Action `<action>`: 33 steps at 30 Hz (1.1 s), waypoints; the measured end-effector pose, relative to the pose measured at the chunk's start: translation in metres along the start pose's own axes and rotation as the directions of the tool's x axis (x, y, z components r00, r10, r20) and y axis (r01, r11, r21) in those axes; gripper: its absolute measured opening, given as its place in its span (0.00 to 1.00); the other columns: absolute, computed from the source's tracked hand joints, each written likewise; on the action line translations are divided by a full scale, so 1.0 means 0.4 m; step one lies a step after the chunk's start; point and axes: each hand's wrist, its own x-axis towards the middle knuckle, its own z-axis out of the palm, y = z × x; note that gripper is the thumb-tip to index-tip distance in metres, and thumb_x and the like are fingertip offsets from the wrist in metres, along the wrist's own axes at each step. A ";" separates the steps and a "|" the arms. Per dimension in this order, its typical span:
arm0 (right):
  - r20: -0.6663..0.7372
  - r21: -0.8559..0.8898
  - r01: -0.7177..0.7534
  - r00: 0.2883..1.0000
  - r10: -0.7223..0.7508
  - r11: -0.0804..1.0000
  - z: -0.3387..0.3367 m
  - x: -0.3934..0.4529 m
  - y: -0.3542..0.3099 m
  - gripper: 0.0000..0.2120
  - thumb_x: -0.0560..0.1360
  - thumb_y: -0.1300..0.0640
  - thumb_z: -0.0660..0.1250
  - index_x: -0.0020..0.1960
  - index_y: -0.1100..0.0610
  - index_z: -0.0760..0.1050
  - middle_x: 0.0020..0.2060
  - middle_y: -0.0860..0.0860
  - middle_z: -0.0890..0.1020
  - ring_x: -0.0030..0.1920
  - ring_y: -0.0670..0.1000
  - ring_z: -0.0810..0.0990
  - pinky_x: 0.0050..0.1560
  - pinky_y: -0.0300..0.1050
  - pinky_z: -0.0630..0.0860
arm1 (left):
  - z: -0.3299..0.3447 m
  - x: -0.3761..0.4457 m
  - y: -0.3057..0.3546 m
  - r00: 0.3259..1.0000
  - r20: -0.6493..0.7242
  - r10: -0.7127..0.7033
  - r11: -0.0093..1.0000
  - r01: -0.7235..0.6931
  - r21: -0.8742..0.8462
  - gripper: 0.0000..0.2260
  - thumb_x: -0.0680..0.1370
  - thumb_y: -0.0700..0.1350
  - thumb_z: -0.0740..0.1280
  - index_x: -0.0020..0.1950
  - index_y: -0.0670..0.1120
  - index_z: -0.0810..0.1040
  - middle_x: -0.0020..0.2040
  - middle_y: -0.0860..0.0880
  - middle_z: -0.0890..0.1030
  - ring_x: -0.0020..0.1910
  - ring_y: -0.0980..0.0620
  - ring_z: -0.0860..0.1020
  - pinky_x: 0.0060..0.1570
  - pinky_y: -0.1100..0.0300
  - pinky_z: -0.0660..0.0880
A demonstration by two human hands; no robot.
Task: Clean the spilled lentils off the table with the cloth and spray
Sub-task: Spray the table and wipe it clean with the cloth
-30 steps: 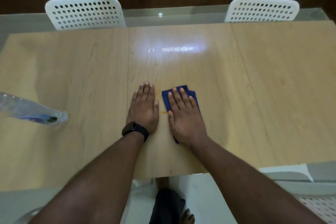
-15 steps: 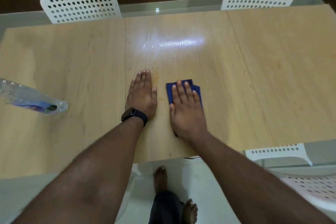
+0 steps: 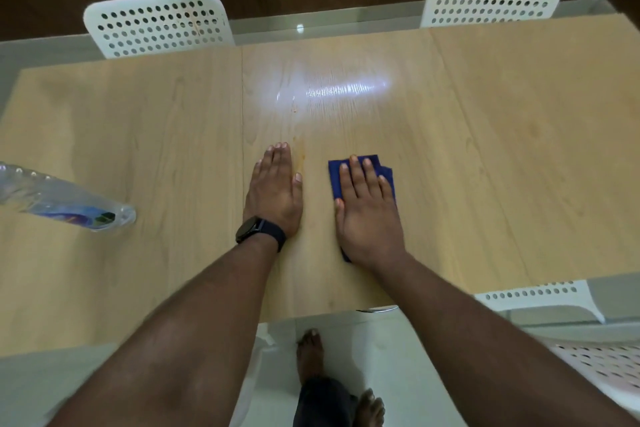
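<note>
Cloth (image 3: 362, 168), soft and limp, folded, lies mid-table under the flat-fingered right hand (image 3: 369, 215); likely slides easily, so press through the palm. Left hand (image 3: 275, 194) flat, holding nothing, beside orange lentil smear (image 3: 300, 154)

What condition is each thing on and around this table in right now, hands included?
Left hand: flat on the table, holding nothing.
Right hand: flat, pressing the cloth.
Blue cloth: folded, on the table under the right hand.
Clear bottle: on the table's left side.
Orange smear: on the table, beside the left fingertips.
Table: glossy, glare patch.
</note>
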 end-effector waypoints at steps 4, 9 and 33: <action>0.016 -0.005 0.054 0.998 -0.054 0.999 0.018 0.040 -0.066 0.31 0.86 0.46 0.45 0.86 0.55 0.43 0.85 0.52 0.44 0.84 0.52 0.38 0.83 0.57 0.48 | 0.003 -0.002 -0.005 1.000 0.012 0.006 1.000 -0.006 -0.007 0.29 0.85 0.53 0.46 0.85 0.44 0.51 0.85 0.46 0.55 0.84 0.50 0.50 0.82 0.53 0.47; 0.100 -0.002 0.274 0.957 -0.273 0.962 -0.011 -0.006 0.010 0.30 0.87 0.46 0.45 0.86 0.53 0.41 0.85 0.49 0.42 0.84 0.49 0.36 0.83 0.56 0.50 | -0.009 0.015 -0.013 0.999 0.042 -0.006 0.998 0.009 -0.059 0.28 0.86 0.51 0.50 0.86 0.45 0.50 0.85 0.48 0.53 0.84 0.51 0.49 0.82 0.54 0.46; 0.016 0.003 0.098 0.995 -0.098 0.995 -0.022 0.487 -0.027 0.30 0.86 0.46 0.44 0.86 0.52 0.42 0.85 0.50 0.44 0.84 0.50 0.39 0.84 0.54 0.44 | -0.051 0.495 -0.105 1.000 0.008 -0.005 0.997 0.005 0.080 0.28 0.86 0.49 0.52 0.86 0.44 0.48 0.85 0.46 0.53 0.84 0.49 0.49 0.82 0.53 0.46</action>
